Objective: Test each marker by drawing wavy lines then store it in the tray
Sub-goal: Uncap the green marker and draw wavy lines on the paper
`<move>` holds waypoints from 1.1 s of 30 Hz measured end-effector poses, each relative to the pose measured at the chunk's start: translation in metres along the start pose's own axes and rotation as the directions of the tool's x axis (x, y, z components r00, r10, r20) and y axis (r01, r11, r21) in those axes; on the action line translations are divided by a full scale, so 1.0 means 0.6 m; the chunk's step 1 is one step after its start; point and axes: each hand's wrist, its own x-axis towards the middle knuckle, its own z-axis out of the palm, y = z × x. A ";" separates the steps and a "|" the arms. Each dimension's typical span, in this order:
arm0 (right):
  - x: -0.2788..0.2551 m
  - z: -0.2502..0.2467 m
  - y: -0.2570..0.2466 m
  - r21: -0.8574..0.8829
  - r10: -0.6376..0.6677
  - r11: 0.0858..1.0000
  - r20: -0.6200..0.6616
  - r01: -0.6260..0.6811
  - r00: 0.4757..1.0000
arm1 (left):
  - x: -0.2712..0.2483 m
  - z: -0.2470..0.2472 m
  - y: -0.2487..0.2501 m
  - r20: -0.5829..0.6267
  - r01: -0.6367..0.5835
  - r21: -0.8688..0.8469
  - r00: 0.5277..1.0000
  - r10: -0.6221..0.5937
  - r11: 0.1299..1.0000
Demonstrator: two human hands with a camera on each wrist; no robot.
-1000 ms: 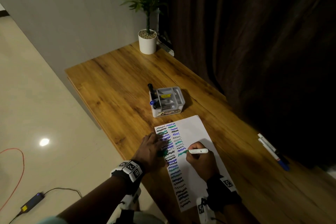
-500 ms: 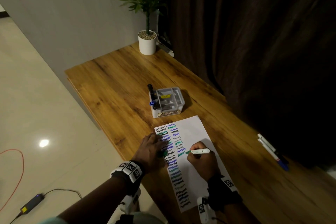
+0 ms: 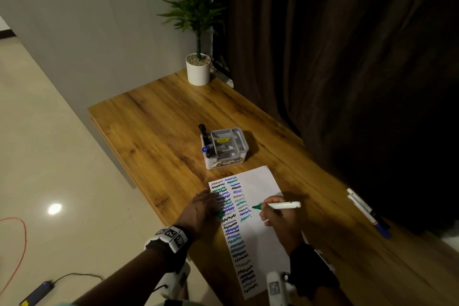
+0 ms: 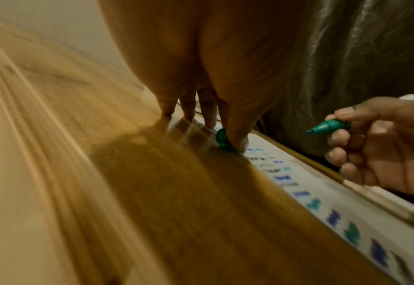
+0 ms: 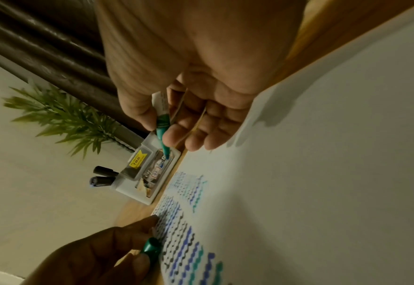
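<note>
My right hand [image 3: 277,215] grips a white marker [image 3: 282,205] with a green tip that points left, just above the white paper [image 3: 263,181], beside a fresh green wavy line. In the left wrist view the green tip [image 4: 328,126] hangs clear of the sheet. My left hand [image 3: 201,210] rests on the paper's left edge and pinches the green cap [image 3: 219,214] between thumb and forefinger; the cap [image 5: 151,246] also shows in the right wrist view. Beyond the paper stands the grey tray [image 3: 238,154], with dark-capped markers [image 3: 204,136] upright at its left end.
Two more markers [image 3: 365,208] lie on the wooden table [image 3: 154,131] at the right, near the dark curtain. A potted plant [image 3: 198,69] stands at the far corner. The table's left edge drops to a tiled floor with cables.
My right hand has drifted slightly right with the marker, its tip moving along the green wavy line. The left hand and the cap have stayed put.
</note>
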 end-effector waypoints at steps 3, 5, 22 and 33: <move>-0.013 0.009 -0.037 0.039 0.008 0.999 0.082 -0.011 0.997 | -0.001 -0.021 0.008 -0.040 0.111 -0.159 0.992 -0.119 0.981; -0.022 0.016 -0.066 0.065 0.056 0.996 0.143 -0.066 0.988 | -0.003 -0.028 0.004 -0.064 0.182 -0.186 0.978 -0.197 0.965; -0.033 0.051 -0.107 -0.035 0.066 0.998 0.294 -0.058 0.953 | -0.015 -0.040 0.032 0.065 0.264 -0.549 0.959 -0.275 0.793; -0.032 0.050 -0.103 -0.067 0.027 0.998 0.317 -0.006 0.948 | -0.005 -0.046 0.052 0.120 0.278 -0.696 0.954 -0.274 0.662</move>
